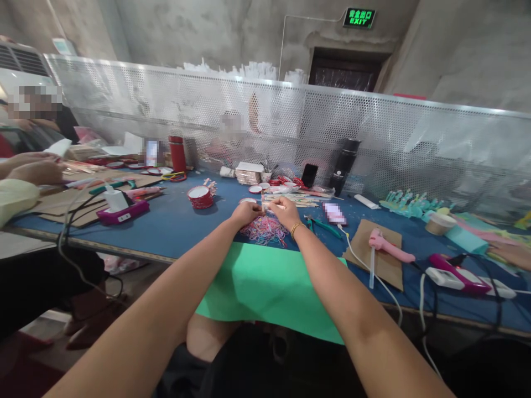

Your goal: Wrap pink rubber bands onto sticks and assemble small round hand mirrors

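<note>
Blue felt is covering the long surface (178,221) running across the middle of the frame, with a perforated metal screen (373,138) standing behind it. A green sheet (265,287) is hanging over the near edge at lower centre, just under your forearms. To the right, a pink glue gun (388,246) is lying on a piece of cardboard (384,265). At centre left a red-rimmed round tin (200,196) is sitting near a red flask (177,153), while a black flask (344,166) is standing toward the screen at centre right. At the left edge, another person's hands (33,168) are working over brown card.

You are reaching both arms to the middle of the frame. Your left hand (245,213) and right hand (284,210) are meeting fingertip to fingertip, each grip pinched together on a small pale piece (266,207) that is too small to make out. A pile of coloured elastic bands (265,229) is lying just below your hands, touching the green sheet's far edge. Green-handled pliers (323,225) are lying just right of your right wrist.
</note>
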A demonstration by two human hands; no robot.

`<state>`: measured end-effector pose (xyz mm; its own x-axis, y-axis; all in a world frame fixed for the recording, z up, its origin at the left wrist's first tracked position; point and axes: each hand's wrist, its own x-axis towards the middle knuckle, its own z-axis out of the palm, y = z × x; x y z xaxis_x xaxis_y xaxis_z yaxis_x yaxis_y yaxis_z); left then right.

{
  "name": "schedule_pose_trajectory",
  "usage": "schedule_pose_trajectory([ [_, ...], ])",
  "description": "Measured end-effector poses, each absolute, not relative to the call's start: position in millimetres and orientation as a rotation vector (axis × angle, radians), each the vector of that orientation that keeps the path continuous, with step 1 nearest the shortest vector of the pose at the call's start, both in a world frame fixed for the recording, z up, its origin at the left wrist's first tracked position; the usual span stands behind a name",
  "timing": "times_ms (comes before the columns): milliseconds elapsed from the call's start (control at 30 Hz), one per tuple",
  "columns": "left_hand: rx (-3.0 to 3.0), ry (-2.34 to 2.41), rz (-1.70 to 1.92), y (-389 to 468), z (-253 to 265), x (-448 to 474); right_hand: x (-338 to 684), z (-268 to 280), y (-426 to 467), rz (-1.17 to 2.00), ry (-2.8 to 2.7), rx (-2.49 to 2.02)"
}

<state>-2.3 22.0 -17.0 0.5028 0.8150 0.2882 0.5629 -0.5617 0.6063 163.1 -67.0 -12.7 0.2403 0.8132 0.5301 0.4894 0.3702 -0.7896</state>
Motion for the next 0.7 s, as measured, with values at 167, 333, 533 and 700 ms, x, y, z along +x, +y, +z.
schedule_pose_trajectory([
  [167, 2.307, 1.116, 0.773, 24.9, -19.6, -2.6, 165.2, -12.1, -67.9, 0.336, -1.352, -1.310],
  [333, 2.307, 1.140, 0.764, 25.8, -19.5, -2.3, 163.0, -10.5, -69.4, 0.329, -1.384, -1.270],
  [533, 2.336, 1.127, 0.760, 26.3, -19.3, -1.9, 164.0, -10.0, -70.6, 0.337, -1.356, -1.319],
  [700, 2.325, 1.151, 0.754, 25.6, -18.6, -1.7, 161.9, -7.7, -72.2, 0.345, -1.377, -1.298],
])
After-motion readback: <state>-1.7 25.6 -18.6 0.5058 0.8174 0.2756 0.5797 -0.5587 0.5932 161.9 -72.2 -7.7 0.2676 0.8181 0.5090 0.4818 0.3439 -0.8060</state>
